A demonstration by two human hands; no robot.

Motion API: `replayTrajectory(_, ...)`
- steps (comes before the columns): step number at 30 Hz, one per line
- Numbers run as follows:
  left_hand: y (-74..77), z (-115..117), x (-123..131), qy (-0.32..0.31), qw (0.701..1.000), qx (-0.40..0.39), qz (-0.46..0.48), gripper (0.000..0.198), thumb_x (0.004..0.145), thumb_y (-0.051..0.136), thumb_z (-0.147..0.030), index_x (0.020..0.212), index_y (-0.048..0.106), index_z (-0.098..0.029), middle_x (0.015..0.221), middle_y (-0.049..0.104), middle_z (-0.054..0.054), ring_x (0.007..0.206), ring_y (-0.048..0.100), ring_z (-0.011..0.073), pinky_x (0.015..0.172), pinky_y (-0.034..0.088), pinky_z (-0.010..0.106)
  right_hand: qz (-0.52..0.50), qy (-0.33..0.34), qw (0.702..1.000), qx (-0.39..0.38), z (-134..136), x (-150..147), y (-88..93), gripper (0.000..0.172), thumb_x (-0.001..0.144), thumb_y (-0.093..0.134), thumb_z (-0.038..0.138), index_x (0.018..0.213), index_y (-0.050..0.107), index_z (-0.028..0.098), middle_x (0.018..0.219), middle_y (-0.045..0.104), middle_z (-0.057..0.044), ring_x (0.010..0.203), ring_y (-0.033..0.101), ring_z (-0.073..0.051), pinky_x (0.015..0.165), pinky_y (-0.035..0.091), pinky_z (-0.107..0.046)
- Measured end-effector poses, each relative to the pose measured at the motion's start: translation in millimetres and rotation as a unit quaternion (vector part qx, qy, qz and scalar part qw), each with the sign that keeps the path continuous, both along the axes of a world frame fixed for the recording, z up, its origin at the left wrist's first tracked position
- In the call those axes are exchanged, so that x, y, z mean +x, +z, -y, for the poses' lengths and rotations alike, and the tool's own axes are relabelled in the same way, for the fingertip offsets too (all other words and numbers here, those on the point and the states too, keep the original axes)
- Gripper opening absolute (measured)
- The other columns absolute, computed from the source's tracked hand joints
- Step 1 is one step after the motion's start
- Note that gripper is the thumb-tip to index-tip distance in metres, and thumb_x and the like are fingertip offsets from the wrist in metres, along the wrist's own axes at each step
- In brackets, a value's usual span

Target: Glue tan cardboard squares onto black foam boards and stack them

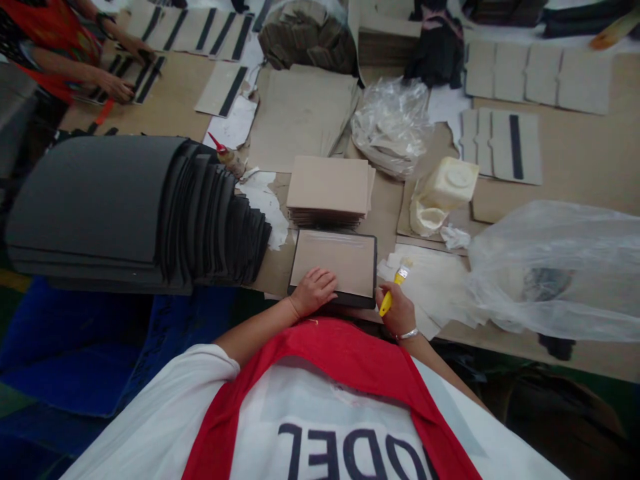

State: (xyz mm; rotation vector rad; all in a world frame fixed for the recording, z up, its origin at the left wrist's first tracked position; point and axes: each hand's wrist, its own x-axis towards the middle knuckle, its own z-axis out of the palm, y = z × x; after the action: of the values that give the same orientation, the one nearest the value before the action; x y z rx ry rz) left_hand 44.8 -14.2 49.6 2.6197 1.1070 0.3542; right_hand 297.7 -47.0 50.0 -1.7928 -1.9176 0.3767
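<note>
My left hand (315, 291) lies flat, fingers stretched out, on a tan board (333, 260). Under this board is a slightly larger black sheet (345, 298), showing as a dark border near the table's front edge. A pale streak, perhaps glue, crosses the board's far end. My right hand (397, 312) is closed round the yellow handle of a paintbrush (389, 298), beside the sheet's right edge. The bristles point up and away from me. Just beyond the board stands a stack of tan boards (327, 185).
Dark grey sheets (95, 200) are piled at the left. A cut-open plastic jug (450, 187), a red-tipped bottle (227, 157) and clear plastic bags (393, 123) lie around the stack. At the far left, a co-worker's hands (117, 87) handle black-striped boards.
</note>
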Motion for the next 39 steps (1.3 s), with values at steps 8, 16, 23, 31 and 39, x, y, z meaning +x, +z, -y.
replayTrajectory(8, 10.5, -20, 4, -0.142, 0.986, 0.081, -0.041, 0.023, 0.092, 0.039, -0.023, 0.100, 0.059, -0.016, 0.097, 0.063, 0.010, 0.088, 0.058, 0.0191, 0.069, 0.047, 0.030, -0.013, -0.027, 0.999, -0.020, 5, -11, -0.3, 0.017, 0.087, 0.042, 0.033, 0.088, 0.052, 0.020, 0.067, 0.063, -0.003, 0.055, 0.061, -0.017, 0.051, 0.044, -0.026)
replayTrajectory(16, 12.2, -22, 1, -0.208, 0.975, 0.073, 0.003, 0.024, 0.090, 0.038, -0.018, 0.102, 0.059, -0.018, 0.097, 0.064, 0.011, 0.084, 0.059, 0.0164, 0.070, 0.049, 0.028, -0.037, -0.054, 0.997, -0.047, 3, -9, 4.0, 0.015, 0.087, 0.040, 0.032, 0.089, 0.051, 0.021, 0.067, 0.063, -0.003, 0.053, 0.061, -0.018, 0.051, 0.045, -0.028)
replayTrajectory(23, 0.5, -16, -1, -0.178, 0.973, 0.138, 0.041, 0.026, 0.090, 0.037, -0.018, 0.102, 0.061, -0.018, 0.097, 0.066, 0.010, 0.085, 0.060, 0.0172, 0.073, 0.049, 0.032, -0.057, -0.079, 0.994, -0.044, -10, -11, 2.6, 0.016, 0.089, 0.041, 0.033, 0.092, 0.051, 0.021, 0.069, 0.063, -0.003, 0.056, 0.062, -0.018, 0.053, 0.046, -0.026)
replayTrajectory(31, -15.0, -11, 2, -0.057, 0.989, 0.111, 0.082, 0.026, 0.086, 0.051, -0.024, 0.111, 0.059, -0.022, 0.109, 0.065, 0.008, 0.104, 0.057, 0.0198, 0.099, 0.038, 0.044, -0.044, -0.034, 0.998, 0.035, -24, -18, 5.0, 0.014, 0.087, 0.048, 0.034, 0.087, 0.054, 0.021, 0.072, 0.064, -0.003, 0.063, 0.061, -0.015, 0.060, 0.049, -0.025)
replayTrajectory(39, -16.0, -16, 4, -0.029, 0.992, 0.084, 0.092, 0.035, 0.083, 0.056, -0.031, 0.116, 0.056, -0.021, 0.113, 0.063, 0.010, 0.106, 0.055, 0.0238, 0.104, 0.033, 0.052, -0.037, -0.037, 0.998, 0.025, -26, -17, 2.2, 0.014, 0.088, 0.046, 0.030, 0.085, 0.055, 0.021, 0.073, 0.063, -0.003, 0.063, 0.059, -0.014, 0.061, 0.048, -0.025)
